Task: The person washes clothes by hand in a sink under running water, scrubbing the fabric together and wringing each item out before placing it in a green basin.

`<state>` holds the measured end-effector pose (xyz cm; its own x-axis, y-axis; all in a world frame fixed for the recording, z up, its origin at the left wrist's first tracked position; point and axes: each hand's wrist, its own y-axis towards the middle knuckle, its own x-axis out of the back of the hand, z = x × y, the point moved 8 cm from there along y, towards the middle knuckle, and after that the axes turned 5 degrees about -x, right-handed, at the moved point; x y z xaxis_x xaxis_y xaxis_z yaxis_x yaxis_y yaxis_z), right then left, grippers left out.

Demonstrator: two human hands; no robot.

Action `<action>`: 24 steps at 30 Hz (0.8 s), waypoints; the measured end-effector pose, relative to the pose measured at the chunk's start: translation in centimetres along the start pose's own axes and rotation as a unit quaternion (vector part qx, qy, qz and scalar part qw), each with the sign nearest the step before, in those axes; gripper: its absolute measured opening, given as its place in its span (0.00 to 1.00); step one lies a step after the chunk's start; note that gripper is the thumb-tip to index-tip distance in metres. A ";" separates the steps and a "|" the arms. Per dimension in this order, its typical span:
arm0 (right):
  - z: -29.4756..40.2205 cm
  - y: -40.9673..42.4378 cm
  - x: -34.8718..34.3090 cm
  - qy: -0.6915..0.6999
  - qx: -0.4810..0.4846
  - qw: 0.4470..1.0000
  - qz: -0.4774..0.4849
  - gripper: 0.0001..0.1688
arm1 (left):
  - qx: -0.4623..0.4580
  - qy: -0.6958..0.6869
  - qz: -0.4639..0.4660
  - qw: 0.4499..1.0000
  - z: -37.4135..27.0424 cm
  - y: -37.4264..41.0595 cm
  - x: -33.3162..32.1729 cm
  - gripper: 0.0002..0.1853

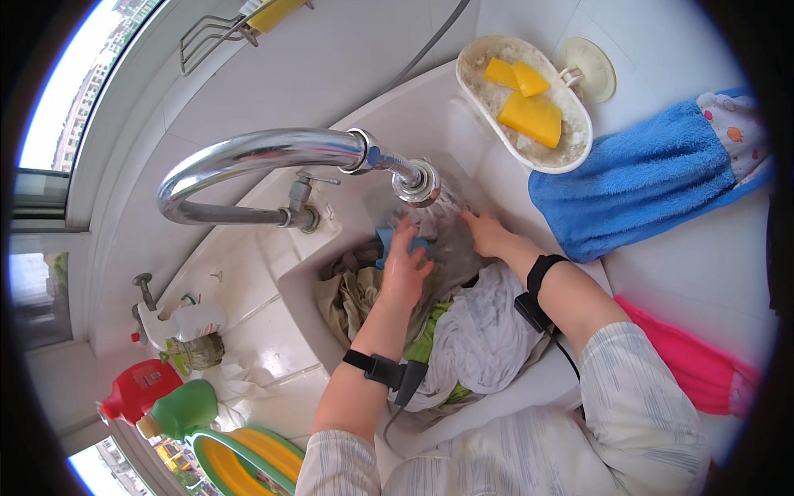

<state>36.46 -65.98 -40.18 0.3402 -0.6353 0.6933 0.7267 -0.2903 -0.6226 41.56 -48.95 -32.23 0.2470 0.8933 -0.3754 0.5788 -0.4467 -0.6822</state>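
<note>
Water runs from a chrome faucet [417,186] into a sink [310,310] full of wet laundry. Below the spout, a pale wet cloth [437,217] lies in the stream. My left hand [404,266] is over the laundry with its fingers spread, beside a small blue cloth [384,242]. At the right of the stream, my right hand [487,234] reaches to the wet cloth; splashing water blurs its fingertips, so its grip is unclear. White cloth [477,335], green cloth [428,338] and beige cloth [350,301] lie nearer to me. Each forearm wears a black strap with a cable.
A soap dish [527,102] with yellow soap pieces hangs above the sink's right side. Blue [651,173] and pink [682,356] towels hang at right. At left stand a spray bottle [192,322], a red bottle [139,390], a green bottle [183,409] and a green-and-yellow basin [248,462].
</note>
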 end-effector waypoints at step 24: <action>15.8 -17.6 9.6 0.037 0.293 0.877 -0.379 0.28 | -0.137 -0.233 0.201 0.942 -0.4 -1.1 -4.4 0.31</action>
<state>36.38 -55.71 -16.82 -0.3978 -0.4695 0.7883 0.9163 -0.2465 0.3156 40.15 -52.40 -29.54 0.1592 0.5078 -0.8467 0.7059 -0.6581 -0.2619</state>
